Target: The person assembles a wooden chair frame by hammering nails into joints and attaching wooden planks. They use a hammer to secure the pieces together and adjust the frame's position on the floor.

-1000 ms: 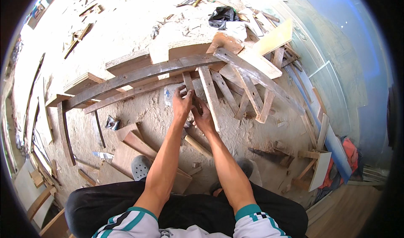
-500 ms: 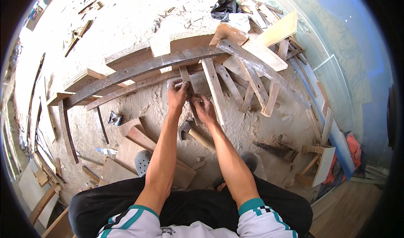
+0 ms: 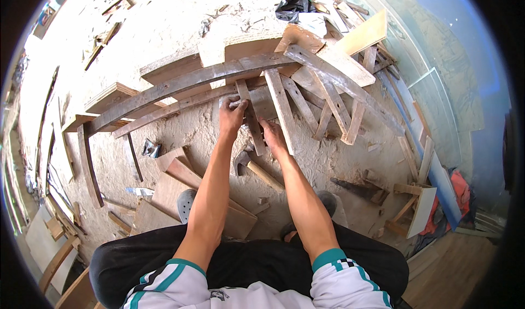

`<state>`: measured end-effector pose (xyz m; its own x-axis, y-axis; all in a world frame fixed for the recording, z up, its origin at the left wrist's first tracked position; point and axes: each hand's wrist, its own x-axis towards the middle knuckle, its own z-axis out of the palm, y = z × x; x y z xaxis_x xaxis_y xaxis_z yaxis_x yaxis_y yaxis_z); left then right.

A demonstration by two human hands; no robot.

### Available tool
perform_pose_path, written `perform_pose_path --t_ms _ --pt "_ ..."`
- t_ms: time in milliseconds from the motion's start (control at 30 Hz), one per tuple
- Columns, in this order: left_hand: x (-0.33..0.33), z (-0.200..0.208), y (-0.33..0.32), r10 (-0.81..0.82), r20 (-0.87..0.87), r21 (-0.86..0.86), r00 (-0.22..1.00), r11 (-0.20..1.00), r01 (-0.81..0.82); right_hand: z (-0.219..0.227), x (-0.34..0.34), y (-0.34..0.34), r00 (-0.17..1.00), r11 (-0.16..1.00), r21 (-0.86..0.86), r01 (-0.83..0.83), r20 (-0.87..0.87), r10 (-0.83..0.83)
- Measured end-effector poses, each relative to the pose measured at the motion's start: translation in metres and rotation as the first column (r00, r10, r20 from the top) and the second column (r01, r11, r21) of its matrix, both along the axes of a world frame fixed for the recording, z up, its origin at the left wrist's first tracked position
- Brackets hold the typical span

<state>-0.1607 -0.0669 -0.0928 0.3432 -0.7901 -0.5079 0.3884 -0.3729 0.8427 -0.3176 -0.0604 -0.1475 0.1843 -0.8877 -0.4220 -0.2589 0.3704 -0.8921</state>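
Note:
A short dark wooden strip stands steeply against the lower rail of a wooden frame. My left hand is closed at its left edge near the top, with a small pale thing pinched between the fingers, too small to name. On the strip's other side, my right hand has its fingertips curled against the right edge, partly hidden behind it. A claw hammer with a wooden handle lies on the floor just below the strip, apart from both hands.
Slanted wooden legs of the frame stand to the right. Plywood offcuts lie by my left shoe. A black plastic bag sits at the far side, and glass sheets lean along the right.
The strip's lower end has shifted slightly up and right. My right hand has moved a little to the right, its fingers now more behind the strip. My left hand stays near the top.

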Motion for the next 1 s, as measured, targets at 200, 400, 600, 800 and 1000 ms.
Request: perform_pose_path --t_ms 200,400,600,800,1000 --pt "0.017 -0.006 0.008 0.006 0.019 -0.018 1.000 1.000 -0.006 0.061 0.017 0.005 0.994 0.983 0.149 -0.103 -0.018 0.107" --pt "0.006 0.000 0.005 -0.001 -0.013 -0.016 1.000 1.000 0.001 0.036 0.008 -0.005 0.970 0.962 0.141 -0.235 -0.034 0.242" --pt "0.007 -0.001 0.005 0.029 -0.050 -0.006 0.998 1.000 -0.029 0.024 0.015 -0.006 0.982 0.971 0.146 -0.190 0.031 0.187" --pt "-0.007 -0.003 0.000 -0.022 -0.028 -0.041 0.999 0.999 0.020 0.006 0.009 -0.007 0.990 0.994 0.055 -0.096 -0.094 0.101" --pt "-0.024 0.006 -0.008 -0.059 -0.015 0.007 0.998 0.998 0.059 0.052 0.004 -0.001 0.997 0.987 -0.157 -0.034 -0.067 0.023"
